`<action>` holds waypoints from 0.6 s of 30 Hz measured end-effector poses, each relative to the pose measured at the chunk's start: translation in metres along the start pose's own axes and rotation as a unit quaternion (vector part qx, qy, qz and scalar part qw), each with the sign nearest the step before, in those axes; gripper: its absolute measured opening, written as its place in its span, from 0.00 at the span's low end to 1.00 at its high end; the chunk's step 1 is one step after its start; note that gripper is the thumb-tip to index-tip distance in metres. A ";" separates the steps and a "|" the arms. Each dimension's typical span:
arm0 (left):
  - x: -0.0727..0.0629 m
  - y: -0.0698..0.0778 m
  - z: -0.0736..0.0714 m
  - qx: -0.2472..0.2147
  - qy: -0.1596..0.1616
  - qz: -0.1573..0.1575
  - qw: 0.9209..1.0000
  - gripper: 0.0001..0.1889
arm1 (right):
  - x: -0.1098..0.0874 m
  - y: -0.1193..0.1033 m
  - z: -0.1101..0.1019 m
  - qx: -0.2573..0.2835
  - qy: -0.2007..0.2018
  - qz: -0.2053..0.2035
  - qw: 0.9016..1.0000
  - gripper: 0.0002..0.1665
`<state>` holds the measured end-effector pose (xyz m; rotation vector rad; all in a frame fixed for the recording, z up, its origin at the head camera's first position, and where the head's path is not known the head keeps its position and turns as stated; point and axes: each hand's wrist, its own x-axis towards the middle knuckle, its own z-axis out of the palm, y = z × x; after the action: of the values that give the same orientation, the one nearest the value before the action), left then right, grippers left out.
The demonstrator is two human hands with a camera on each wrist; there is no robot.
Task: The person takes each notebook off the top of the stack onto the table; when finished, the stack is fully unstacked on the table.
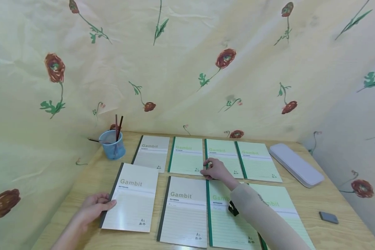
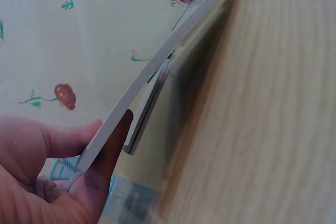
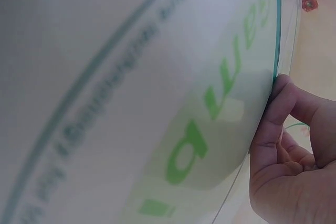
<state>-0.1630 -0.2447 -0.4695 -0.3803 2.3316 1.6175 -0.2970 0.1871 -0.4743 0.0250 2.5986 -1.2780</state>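
In the head view my left hand [image 1: 95,208] grips a white notebook [image 1: 132,194] with a dark spine by its left edge. The thumb lies on its cover, the fingers beneath. The left wrist view shows that notebook [image 2: 131,90] tilted up, with a gap to the wooden table. My right hand [image 1: 217,169] reaches into the back row with bent fingers. Its fingertips are at the lower right corner of a green notebook [image 1: 187,156], beside another green notebook [image 1: 223,156]. Whether they pinch the corner I cannot tell. Under the right forearm lies a front-row green notebook [image 1: 228,222].
Another white notebook [image 1: 182,211] lies in the front row, one more [image 1: 151,152] at the back left. Further green notebooks [image 1: 259,159] lie to the right. A blue cup [image 1: 114,147] with pencils stands at the left, a pale case [image 1: 295,165] and a small grey block [image 1: 328,217] at the right.
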 end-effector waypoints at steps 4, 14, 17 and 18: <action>-0.002 -0.003 0.007 0.011 0.001 -0.018 1.000 0.23 | 0.001 0.002 -0.001 -0.003 0.000 -0.006 1.000 0.18; -0.005 -0.009 0.014 0.063 0.001 -0.019 0.998 0.25 | 0.001 0.000 -0.001 -0.005 -0.002 -0.006 1.000 0.18; -0.006 -0.006 0.015 0.095 0.007 -0.015 0.995 0.27 | 0.000 -0.001 -0.001 -0.006 -0.001 -0.006 1.000 0.18; -0.007 -0.004 0.015 0.110 0.011 -0.012 0.994 0.28 | 0.000 -0.001 -0.001 -0.004 -0.002 -0.003 1.000 0.18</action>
<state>-0.1537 -0.2317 -0.4757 -0.3773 2.4776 1.3329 -0.2972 0.1877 -0.4730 0.0133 2.6031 -1.2678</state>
